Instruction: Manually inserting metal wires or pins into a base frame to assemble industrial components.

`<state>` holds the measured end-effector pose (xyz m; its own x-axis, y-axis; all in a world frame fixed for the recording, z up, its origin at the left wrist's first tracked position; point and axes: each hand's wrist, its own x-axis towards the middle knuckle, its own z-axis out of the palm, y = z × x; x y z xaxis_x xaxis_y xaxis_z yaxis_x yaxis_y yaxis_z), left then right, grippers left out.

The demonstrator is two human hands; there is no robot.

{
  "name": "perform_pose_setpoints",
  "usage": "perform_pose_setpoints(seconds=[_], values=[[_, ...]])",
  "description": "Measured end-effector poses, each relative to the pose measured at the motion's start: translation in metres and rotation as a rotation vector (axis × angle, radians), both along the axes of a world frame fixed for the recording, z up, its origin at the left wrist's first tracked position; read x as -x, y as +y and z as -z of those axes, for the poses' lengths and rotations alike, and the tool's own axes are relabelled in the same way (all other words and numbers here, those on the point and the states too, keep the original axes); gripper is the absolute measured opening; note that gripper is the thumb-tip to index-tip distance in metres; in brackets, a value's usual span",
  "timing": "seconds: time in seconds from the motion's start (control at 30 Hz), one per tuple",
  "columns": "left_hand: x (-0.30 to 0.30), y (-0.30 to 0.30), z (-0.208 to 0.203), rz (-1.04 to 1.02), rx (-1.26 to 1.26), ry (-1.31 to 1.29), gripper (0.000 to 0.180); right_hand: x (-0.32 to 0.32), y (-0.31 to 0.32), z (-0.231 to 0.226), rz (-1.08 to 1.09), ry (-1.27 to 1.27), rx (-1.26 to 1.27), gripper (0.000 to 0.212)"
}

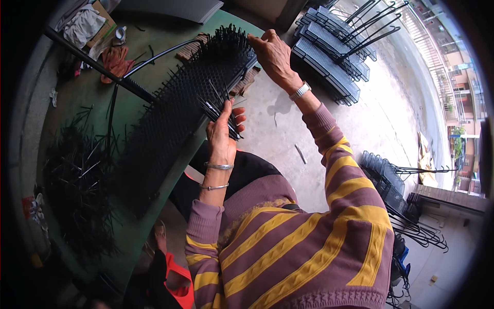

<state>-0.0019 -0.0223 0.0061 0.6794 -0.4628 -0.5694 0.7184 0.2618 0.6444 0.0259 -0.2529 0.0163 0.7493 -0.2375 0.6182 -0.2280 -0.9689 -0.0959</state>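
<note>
A dark mesh panel (175, 98) lies across the green table, with many thin black strips standing up from it, densest at its far end. My left hand (222, 130) is closed around a bundle of thin black strips (210, 109), which look like cable ties, beside the panel's near edge. At the panel's far right corner is my right hand (274, 54), its fingers pinched together next to the upright strips. Whatever sits between those fingertips is too small to make out.
A loose heap of black strips (82, 170) covers the left of the green table (154, 206). A dark metal bar (98, 67) crosses above it. Stacked mesh racks with hooked rods (329, 51) stand at the far right; more racks (383, 177) lie nearer. A red stool (177, 278) is below.
</note>
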Motion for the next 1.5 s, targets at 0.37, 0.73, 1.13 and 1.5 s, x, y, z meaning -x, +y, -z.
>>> perform_pose_setpoints(seconds=[0.37, 0.73, 1.13, 1.5], values=[[0.002, -0.002, -0.002, 0.065, -0.042, -0.081, 0.028, 0.044, 0.063, -0.018, -0.507, 0.352, -1.213, 0.024], [-0.002, 0.002, 0.019, -0.054, -0.082, 0.032, 0.025, 0.016, -0.017, -0.010, -0.112, -0.381, -0.452, 0.006], [0.000, -0.002, 0.008, -0.018, 0.032, 0.024, 0.024, -0.015, -0.028, -0.011, -0.271, -0.243, -0.556, 0.007], [0.007, -0.004, -0.003, -0.020, 0.040, 0.023, 0.026, -0.008, -0.024, 0.009, -0.108, -0.040, -0.379, 0.012]])
